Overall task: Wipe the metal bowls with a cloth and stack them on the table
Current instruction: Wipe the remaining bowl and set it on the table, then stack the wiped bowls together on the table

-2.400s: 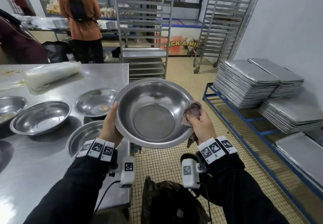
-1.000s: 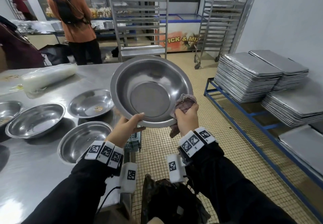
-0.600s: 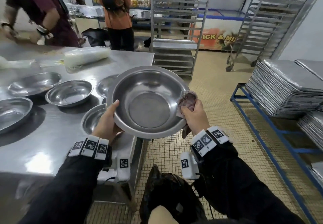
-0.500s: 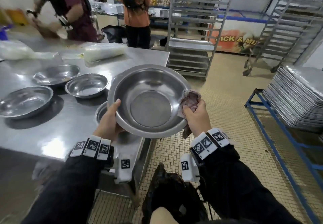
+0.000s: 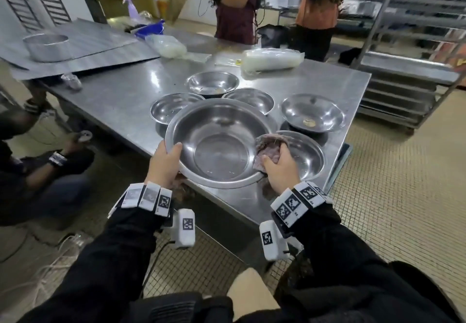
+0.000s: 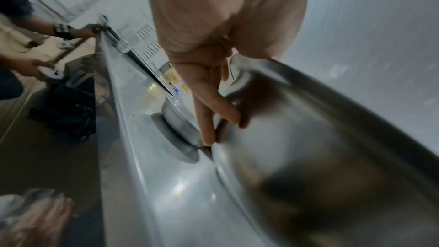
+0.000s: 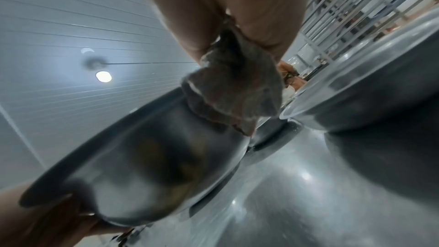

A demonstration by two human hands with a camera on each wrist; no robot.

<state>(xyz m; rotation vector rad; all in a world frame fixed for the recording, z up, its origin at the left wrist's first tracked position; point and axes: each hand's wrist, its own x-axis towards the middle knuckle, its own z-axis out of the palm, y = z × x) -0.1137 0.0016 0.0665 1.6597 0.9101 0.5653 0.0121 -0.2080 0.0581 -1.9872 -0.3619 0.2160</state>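
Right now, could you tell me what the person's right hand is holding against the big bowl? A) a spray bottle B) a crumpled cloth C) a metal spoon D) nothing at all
B: the right hand grips a crumpled cloth pressed at the rim of the big bowl, which the left hand holds at the opposite rim.

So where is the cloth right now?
In the head view the cloth is bunched in the right hand, pressed against the right rim of the held bowl, just above the table's near corner.
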